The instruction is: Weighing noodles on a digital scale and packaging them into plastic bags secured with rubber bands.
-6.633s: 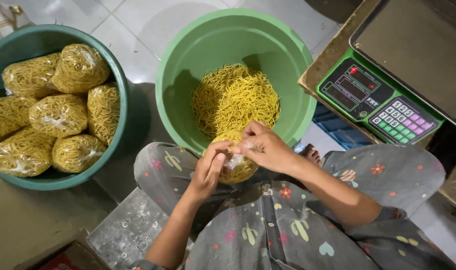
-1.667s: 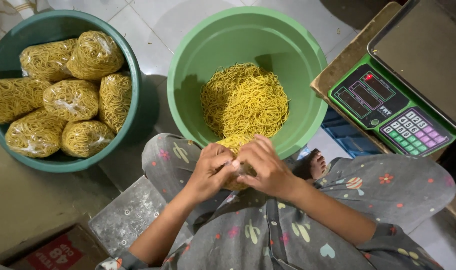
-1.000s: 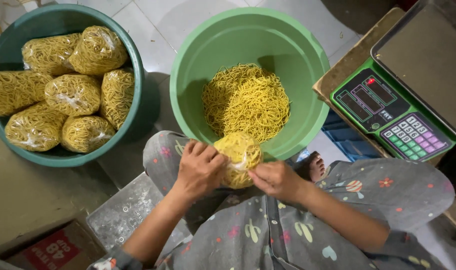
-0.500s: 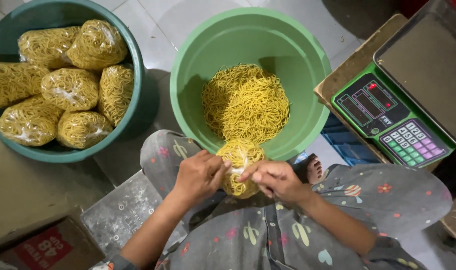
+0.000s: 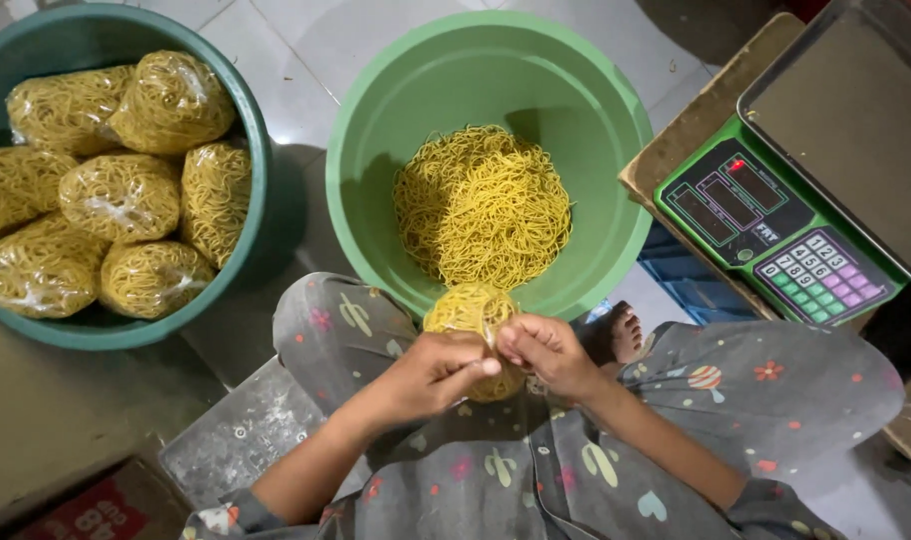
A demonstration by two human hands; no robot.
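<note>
A seated person's left hand [image 5: 431, 370] and right hand [image 5: 546, 352] meet over the lap, both clamped on a small bag of yellow noodles [image 5: 471, 312]. The fingertips of the two hands pinch together at the bag's near side, where the clear plastic gathers; the rounded bulk of the bag shows above and below the knuckles. The bag sits just near of the rim of a light green basin [image 5: 376, 130], overlapping its near edge in the head view.

Inside that basin lies a loose heap of noodles [image 5: 484, 205], piled toward the middle and right of the bottom.

To the left, well apart from the hands, a darker teal basin [image 5: 258, 150] holds filled bags [image 5: 126, 195] packed close against one another, each a clear pouch stuffed with the same yellow strands.

At right, a green scale [image 5: 766, 235] with a keypad and dark display stands on a wooden stand [image 5: 691, 125]; its grey pan [image 5: 856, 120] reaches to the far right corner.

The person wears grey patterned clothes [image 5: 756, 400], and a bare foot [image 5: 624, 335] shows just right of the right hand. A metal sheet [image 5: 246, 430] lies near left, beside a cardboard box [image 5: 96, 505]. The floor is pale tile [image 5: 296, 40].
</note>
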